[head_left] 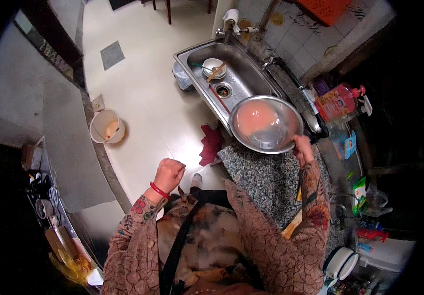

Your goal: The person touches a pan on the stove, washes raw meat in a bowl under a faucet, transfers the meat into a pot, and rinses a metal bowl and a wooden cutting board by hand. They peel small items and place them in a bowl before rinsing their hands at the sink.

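Round silver metal basin (286, 121), right of the frame's centre, held one-handed.
I see the right hand (302, 147) clasping its lower-right rim; the basin lies up-left of that grip, overlapping the rectangular steel sink (243, 84), no long axis. The left hand (169, 173), curled with nothing showing, is farther away.

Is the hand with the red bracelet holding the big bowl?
No, the right hand grips the metal bowl; the braceleted left hand is apart from it.
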`<state>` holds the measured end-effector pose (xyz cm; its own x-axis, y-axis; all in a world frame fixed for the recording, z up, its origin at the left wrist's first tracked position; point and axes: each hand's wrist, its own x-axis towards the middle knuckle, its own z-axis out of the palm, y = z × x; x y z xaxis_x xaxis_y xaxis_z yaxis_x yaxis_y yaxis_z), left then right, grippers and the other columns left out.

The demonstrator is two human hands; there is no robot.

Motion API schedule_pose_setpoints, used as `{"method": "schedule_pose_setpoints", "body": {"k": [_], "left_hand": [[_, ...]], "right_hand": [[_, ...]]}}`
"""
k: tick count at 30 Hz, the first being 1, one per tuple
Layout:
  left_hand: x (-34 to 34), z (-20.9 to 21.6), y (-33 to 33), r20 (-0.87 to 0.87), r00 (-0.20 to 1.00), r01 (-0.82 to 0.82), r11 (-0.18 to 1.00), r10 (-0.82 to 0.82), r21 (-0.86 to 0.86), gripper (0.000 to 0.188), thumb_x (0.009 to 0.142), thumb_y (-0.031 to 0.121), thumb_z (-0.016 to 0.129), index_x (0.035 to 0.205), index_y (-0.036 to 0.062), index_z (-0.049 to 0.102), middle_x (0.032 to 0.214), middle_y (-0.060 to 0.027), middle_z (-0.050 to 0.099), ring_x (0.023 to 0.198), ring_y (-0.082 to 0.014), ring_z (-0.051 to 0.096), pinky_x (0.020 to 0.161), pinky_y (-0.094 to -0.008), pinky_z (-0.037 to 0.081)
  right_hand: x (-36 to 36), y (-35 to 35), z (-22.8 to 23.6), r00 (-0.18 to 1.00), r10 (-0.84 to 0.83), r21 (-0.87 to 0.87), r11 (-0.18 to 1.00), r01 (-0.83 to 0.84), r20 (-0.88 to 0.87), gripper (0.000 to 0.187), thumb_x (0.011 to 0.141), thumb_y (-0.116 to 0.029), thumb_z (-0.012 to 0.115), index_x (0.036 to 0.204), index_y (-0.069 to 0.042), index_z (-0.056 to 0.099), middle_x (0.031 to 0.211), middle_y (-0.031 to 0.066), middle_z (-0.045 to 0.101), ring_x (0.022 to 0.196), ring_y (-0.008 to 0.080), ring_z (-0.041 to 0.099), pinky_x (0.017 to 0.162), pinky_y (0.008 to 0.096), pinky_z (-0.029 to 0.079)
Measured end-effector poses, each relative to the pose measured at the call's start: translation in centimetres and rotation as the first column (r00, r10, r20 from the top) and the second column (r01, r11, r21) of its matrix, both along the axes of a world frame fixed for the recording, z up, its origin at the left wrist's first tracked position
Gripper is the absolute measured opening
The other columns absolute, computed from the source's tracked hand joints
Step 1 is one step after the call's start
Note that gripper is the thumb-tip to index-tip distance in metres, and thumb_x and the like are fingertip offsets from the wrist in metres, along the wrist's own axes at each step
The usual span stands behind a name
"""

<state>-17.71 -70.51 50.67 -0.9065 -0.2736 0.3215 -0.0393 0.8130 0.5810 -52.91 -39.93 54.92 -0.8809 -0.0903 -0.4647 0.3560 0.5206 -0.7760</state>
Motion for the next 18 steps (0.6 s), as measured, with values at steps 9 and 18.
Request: {"method": "schedule_pose_setpoints", "body": {"k": [9,18], "left_hand": [[-13.6,-3.4,-8.3,-0.043,0.963,0.269,0.956,-0.265,0.119,0.003,0.069,0.009,0.061,0.069,0.0058,0.061,0.067,-0.0097,0.057,0.066,-0.0274,0.056,0.065,-0.0376,0.043],[-25.3,-5.4,-16.9,-0.014,0.8,0.596,0.79,-0.6,0.144,0.01,0.074,0.016,0.054,0.069,0.0085,0.058,0.069,-0.006,0.057,0.071,-0.0257,0.054,0.067,-0.0377,0.041]], "right_hand": [[-12.6,-11.6,1.6,0.974,0.224,0.393,0.894,-0.213,0.02,0.018,0.064,-0.01,0.061,0.06,0.004,0.051,0.052,0.0048,0.044,0.047,0.0127,0.04,0.038,0.0339,0.03],[-19.8,-18.0,4.5,0.019,0.932,0.889,-0.339,-0.307,0.362,0.009,0.054,-0.009,0.063,0.063,-0.009,0.061,0.068,0.0126,0.06,0.069,0.03,0.06,0.058,0.0352,0.047]]}}
